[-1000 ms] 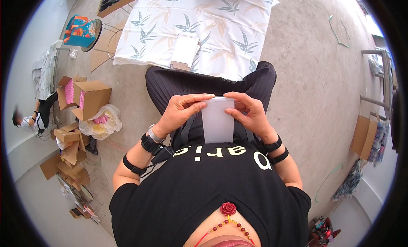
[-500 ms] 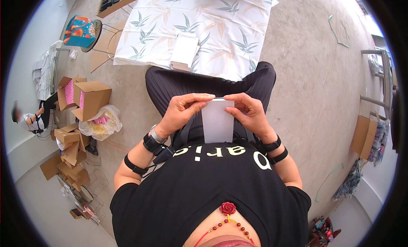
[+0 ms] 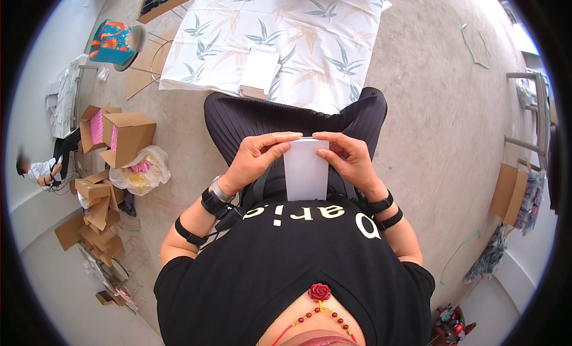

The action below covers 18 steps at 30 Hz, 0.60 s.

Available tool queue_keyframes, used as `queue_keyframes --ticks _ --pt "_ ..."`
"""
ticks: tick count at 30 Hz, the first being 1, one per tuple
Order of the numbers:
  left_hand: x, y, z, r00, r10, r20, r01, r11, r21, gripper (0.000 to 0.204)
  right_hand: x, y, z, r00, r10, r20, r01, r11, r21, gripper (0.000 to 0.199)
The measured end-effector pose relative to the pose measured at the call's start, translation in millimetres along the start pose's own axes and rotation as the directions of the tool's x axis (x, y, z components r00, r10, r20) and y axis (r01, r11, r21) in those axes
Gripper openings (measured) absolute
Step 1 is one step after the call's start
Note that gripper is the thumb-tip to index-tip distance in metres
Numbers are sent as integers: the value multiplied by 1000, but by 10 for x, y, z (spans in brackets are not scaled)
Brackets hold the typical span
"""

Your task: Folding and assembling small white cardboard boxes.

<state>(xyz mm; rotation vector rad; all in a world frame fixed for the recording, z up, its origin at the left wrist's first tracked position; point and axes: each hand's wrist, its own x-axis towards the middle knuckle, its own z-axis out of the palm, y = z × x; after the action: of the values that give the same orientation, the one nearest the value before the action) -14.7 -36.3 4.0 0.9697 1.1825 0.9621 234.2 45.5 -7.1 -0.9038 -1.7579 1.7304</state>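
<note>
left hand (image 3: 257,156) and right hand (image 3: 350,158) fingers clamp the top edge of an upright white card (image 3: 305,170), above the lap.

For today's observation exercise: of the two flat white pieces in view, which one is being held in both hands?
The upright white piece over the lap, pinched at its top edge by left hand and right hand. The other white piece lies untouched on the leaf-patterned cloth.

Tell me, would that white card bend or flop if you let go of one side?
Probably not much. The white card stands flat and straight though the left hand and right hand pinch only its top edge, so it seems fairly stiff. It looks thin, so likely light and easy to crease.
</note>
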Motion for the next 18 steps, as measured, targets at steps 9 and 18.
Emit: queue_keyframes --ticks 9,18 --pt "2 -33 -21 1000 10 12 -10 1000 -8 33 41 -27 26 1000 18 -2 -18 1000 3 30" --pt "287 -364 -280 981 -176 -80 158 969 -189 41 324 244 153 985 79 -155 -65 994 93 62"
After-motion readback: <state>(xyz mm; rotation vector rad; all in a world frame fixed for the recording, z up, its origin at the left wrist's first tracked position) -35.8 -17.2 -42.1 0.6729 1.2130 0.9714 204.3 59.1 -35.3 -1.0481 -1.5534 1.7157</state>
